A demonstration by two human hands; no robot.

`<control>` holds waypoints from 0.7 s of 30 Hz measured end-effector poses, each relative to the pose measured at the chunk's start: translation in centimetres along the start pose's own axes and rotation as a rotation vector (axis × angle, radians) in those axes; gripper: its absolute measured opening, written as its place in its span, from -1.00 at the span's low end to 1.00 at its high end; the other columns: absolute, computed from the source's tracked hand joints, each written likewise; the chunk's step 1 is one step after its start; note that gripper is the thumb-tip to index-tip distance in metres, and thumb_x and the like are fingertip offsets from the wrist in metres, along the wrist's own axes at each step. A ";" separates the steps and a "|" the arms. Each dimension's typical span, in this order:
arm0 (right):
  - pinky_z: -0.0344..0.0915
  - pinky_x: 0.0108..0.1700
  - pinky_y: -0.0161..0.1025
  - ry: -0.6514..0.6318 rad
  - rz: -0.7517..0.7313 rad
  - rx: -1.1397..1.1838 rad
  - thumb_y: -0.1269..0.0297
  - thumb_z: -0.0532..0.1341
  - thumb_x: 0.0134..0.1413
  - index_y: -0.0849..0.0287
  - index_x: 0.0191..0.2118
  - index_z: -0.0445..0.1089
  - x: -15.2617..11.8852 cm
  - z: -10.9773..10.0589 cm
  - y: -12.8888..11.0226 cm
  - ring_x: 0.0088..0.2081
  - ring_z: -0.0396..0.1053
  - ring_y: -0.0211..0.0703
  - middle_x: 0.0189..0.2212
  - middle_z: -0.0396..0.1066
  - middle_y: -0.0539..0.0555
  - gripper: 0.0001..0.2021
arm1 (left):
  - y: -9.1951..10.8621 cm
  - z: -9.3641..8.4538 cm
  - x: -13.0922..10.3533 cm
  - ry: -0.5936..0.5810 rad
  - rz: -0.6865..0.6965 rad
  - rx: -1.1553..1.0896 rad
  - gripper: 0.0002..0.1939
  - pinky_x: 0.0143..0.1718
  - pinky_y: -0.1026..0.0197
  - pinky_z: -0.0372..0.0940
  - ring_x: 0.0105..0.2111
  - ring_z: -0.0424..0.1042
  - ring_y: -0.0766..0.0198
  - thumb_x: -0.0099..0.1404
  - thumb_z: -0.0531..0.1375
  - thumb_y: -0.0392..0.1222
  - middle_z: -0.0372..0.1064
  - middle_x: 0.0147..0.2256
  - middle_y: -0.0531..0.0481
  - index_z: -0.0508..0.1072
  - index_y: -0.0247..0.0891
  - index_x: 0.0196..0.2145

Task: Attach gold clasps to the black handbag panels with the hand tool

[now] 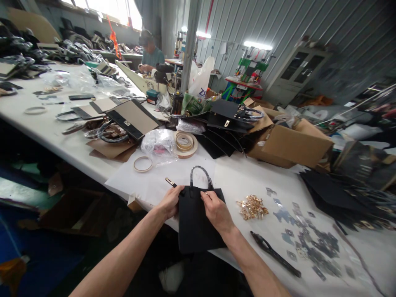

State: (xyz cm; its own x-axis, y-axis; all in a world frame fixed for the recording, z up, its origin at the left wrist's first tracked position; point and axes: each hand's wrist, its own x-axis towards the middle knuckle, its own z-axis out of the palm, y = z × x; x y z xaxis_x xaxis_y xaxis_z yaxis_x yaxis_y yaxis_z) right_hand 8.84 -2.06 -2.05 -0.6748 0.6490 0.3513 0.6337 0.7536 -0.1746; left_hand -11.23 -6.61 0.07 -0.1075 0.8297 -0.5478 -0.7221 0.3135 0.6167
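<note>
A black bag panel (198, 227) with a plastic-wrapped handle (200, 168) lies at the table's front edge, its lower part jutting over it. My left hand (171, 201) grips the panel's upper left edge, fingers partly hidden behind it. Beside that hand a black strap with a gold metal plate (170, 181) sticks out to the upper left. My right hand (213, 207) is closed in a pinch at the panel's top edge, near the handle's right foot. Whatever is between those fingertips is too small to make out.
Right of the panel lie a pile of gold fasteners (253, 207), a black tool (275, 253) and scattered metal plates (321, 243). Tape rolls (185, 144), stacked black panels (328, 194) and a cardboard box (291, 140) stand farther off. A person (151, 53) sits beyond the table.
</note>
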 end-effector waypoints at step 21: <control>0.54 0.10 -0.11 -0.023 0.080 0.035 0.65 -0.06 0.22 0.18 0.40 0.18 -1.2 -0.5 -1.8 0.09 0.48 0.03 0.11 0.40 0.26 -0.34 | 0.5 0.5 0.4 0.136 -0.057 0.025 -0.87 -0.59 0.26 0.39 -0.64 0.47 0.22 0.27 0.21 -0.27 0.49 -0.57 -0.08 0.46 -0.35 -0.43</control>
State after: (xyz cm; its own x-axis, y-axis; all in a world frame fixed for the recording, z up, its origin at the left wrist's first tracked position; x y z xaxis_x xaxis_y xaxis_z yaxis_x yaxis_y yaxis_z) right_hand 8.69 -4.18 -1.70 -0.6311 0.7095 0.3136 0.6730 0.7019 -0.2334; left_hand -11.30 -5.86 0.47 -0.1598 0.7406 -0.6526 -0.7123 0.3712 0.5957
